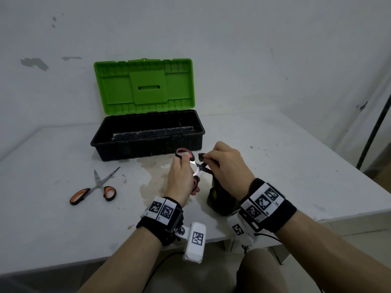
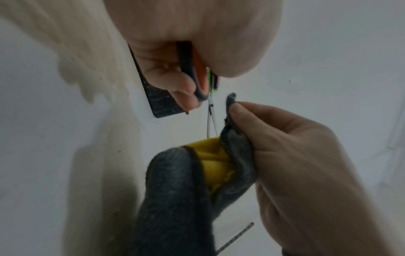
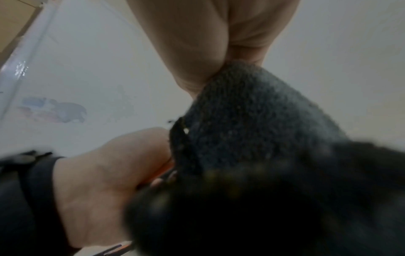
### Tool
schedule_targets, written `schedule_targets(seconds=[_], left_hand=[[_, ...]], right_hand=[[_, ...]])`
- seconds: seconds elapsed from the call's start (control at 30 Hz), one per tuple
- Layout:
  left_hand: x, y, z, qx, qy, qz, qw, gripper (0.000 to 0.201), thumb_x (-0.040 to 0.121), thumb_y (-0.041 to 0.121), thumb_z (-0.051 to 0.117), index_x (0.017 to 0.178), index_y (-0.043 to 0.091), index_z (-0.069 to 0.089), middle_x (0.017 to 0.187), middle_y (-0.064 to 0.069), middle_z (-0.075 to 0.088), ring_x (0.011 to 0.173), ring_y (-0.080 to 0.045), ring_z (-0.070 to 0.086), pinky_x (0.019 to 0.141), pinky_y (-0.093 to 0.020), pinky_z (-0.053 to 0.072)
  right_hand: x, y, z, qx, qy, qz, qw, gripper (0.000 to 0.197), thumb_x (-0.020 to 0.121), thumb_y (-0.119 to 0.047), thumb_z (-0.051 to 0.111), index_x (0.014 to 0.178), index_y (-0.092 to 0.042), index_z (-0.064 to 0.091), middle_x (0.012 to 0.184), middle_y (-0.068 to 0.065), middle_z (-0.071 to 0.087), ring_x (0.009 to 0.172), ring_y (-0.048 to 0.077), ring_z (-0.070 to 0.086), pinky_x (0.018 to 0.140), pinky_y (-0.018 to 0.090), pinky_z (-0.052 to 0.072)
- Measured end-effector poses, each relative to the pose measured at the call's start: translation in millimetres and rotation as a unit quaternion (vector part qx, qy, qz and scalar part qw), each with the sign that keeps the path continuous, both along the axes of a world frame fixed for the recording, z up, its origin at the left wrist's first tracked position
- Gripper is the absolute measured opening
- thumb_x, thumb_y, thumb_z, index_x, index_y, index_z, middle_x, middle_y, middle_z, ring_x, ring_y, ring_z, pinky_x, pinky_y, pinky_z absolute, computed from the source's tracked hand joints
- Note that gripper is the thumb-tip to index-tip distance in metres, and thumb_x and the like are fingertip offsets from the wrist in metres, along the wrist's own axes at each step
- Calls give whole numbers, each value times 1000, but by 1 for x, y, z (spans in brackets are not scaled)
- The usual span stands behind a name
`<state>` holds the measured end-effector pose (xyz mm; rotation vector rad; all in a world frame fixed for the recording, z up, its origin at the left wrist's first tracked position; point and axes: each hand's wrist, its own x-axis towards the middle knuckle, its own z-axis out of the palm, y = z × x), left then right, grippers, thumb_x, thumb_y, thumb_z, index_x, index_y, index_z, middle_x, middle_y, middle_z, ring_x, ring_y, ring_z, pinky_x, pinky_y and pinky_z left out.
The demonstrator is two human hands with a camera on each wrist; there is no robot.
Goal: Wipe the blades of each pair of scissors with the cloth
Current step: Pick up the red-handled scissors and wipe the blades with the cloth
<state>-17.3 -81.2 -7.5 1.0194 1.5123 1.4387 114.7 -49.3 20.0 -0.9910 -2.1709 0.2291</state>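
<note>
two pairs of scissors show, one cloth, one toolbox. the left hand (image 1: 182, 176) has its fingers curled through the black, pink-lined plastic handle loops of the first pair of scissors (image 1: 195, 166), holding it above the white desk (image 1: 63, 218) with its thin steel blades slightly parted and pointing toward the right hand (image 1: 226, 166). the right hand pinches a dark grey, fuzzy cloth with a yellow inner face (image 2: 210, 166) between thumb and fingers, right at the blades; the wrist view shows the blade tips running into the yellow fold of the cloth, and the rest of the fabric hangs below the right hand down to the desk. the second pair of scissors (image 1: 95, 187), with black and orange plastic loops and bare metal blades spread open, lies flat on the desk well to the left of the left hand, touched by neither hand. beyond both hands stands one rectangular plastic toolbox (image 1: 148, 134), black ribbed tub with a bright green lid raised upright. the desk surface under the hands is matte white with a brownish stain.
</note>
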Motion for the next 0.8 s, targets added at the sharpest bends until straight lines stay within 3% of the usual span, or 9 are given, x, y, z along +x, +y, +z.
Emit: schedule_targets(seconds=[0.13,0.23,0.43,0.6,0.7,0.8], left_hand=[[-3,6,3,3,13,22,1000,35,107,41,31,107,14,52,81,-15,55,49,-23,53,37,-24,40],[-5,9,5,4,0,40,999,35,108,41,31,102,13,50,79,-11,51,47,-24,52,36,-24,39],[2,4,6,17,15,26,999,35,108,40,31,98,11,48,76,-10,49,48,-24,52,37,-24,38],[1,3,5,28,35,22,999,33,108,39,30,99,14,50,74,-7,47,50,-25,53,38,-25,39],[-2,1,0,23,46,16,999,33,108,40,30,97,15,50,76,-8,46,51,-26,55,38,-24,39],[-5,0,-3,15,47,18,999,33,107,41,29,99,18,53,72,-5,47,46,-21,55,39,-26,40]], right_hand=[[-5,-12,-7,3,-73,48,996,15,93,-12,60,91,-7,74,85,6,52,66,25,56,61,44,50],[-2,-11,-9,3,-58,50,997,15,93,-15,61,96,-10,74,87,5,56,71,24,59,63,43,51],[-9,-9,-2,5,3,2,1000,12,91,-11,63,88,-6,73,82,4,53,64,20,55,61,41,50],[0,5,2,-27,28,-55,998,15,91,-13,64,85,-8,76,79,-2,49,68,15,50,63,21,40],[15,23,8,-60,26,-118,991,16,92,-16,63,90,-8,77,80,1,52,75,19,52,68,28,41],[32,35,15,-86,32,-168,981,17,93,-19,62,94,-10,77,82,1,52,79,21,53,64,19,29]])
